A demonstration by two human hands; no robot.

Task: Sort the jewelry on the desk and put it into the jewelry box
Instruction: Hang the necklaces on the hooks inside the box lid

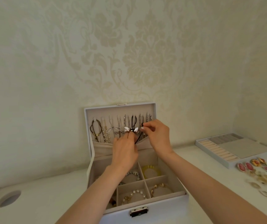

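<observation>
L hand (124, 151) pinched the bow-pendant necklace (131, 130) just under its silver bow. R hand (157, 135) pinched the black cord end, fingers curled. Necklace was held up against the open lid (87, 120) of the jewelry box (161, 212), among other chains hung inside. Bracelets (135, 195) lay in the lower compartments. Separate tray (232, 147) and loose earrings (249, 167) sat on the desk (48, 199), right side.

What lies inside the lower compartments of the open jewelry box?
A yellow bracelet back right, a gold chain bracelet front right, a pearl bracelet front middle, a beaded bracelet behind it. The left arm covers most of the left compartment.
</observation>
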